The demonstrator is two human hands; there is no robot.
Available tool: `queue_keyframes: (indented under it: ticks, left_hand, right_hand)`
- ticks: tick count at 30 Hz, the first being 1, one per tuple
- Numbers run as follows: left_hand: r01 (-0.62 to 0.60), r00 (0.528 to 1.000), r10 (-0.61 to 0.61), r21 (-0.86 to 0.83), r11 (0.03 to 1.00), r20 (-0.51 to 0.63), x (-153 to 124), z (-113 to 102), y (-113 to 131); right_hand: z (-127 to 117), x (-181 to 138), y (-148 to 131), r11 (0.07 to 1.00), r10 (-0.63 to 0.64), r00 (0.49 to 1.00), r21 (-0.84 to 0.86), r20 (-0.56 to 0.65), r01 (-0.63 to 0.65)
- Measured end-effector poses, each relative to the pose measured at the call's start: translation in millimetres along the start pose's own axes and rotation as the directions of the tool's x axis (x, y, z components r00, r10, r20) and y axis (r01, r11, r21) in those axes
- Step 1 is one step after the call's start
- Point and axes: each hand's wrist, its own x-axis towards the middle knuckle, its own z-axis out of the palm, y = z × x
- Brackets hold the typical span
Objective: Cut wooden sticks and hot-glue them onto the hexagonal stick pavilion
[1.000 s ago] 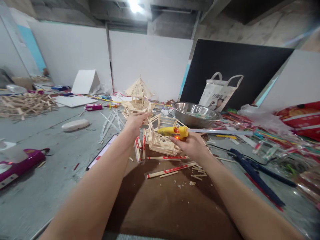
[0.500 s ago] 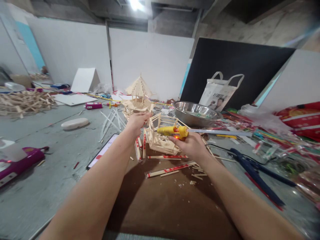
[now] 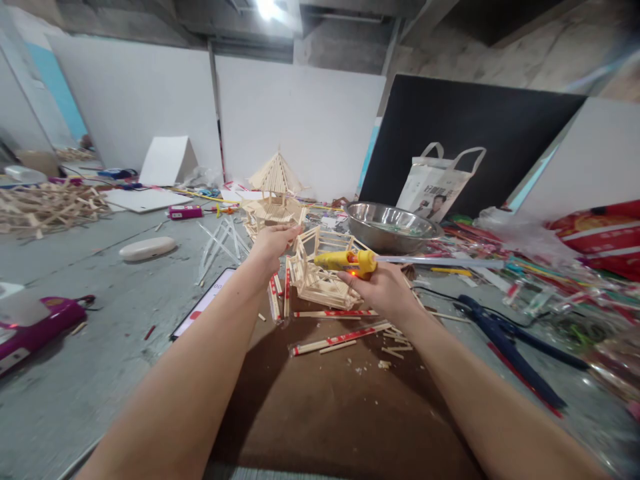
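Note:
My right hand [image 3: 381, 288] grips a yellow glue gun [image 3: 345, 261] with a small red light; a clear glue stick [image 3: 435, 262] juts from its back towards the right. Its nozzle points left at a small frame built of wooden sticks [image 3: 320, 270] on the brown mat [image 3: 320, 407]. My left hand [image 3: 273, 243] is closed in a pinch at the frame's upper left edge, on something I cannot make out. Wrapped chopsticks with red marks [image 3: 340, 337] lie just in front of the frame.
A finished stick pavilion [image 3: 275, 190] stands behind the frame, a steel bowl [image 3: 393, 227] to its right. Blue scissors [image 3: 505, 340], packets and a paper bag [image 3: 433, 187] fill the right side. A phone [image 3: 200, 310], a white case [image 3: 147, 249], a purple device [image 3: 35, 323] and a stick pile [image 3: 47, 207] lie left.
Almost nothing differs. Both hands keep their hold at the stick frame; the view has only shifted slightly.

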Motion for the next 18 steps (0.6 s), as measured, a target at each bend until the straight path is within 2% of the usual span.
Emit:
queue_keyframes:
  ticks: [12,18]
  left_hand:
    - [-0.019,1.0,0.019,0.009,1.0,0.009,0,0,1]
    - [-0.02,1.0,0.021,0.026,0.999,-0.012,0,-1,1]
  right_hand:
    - [-4,0,-1,1.0,0.029,0.999,0.01,0.03,-0.029]
    - [-11,2,6,0.997,0.016,1.0,0.071,-0.019,-0.014]
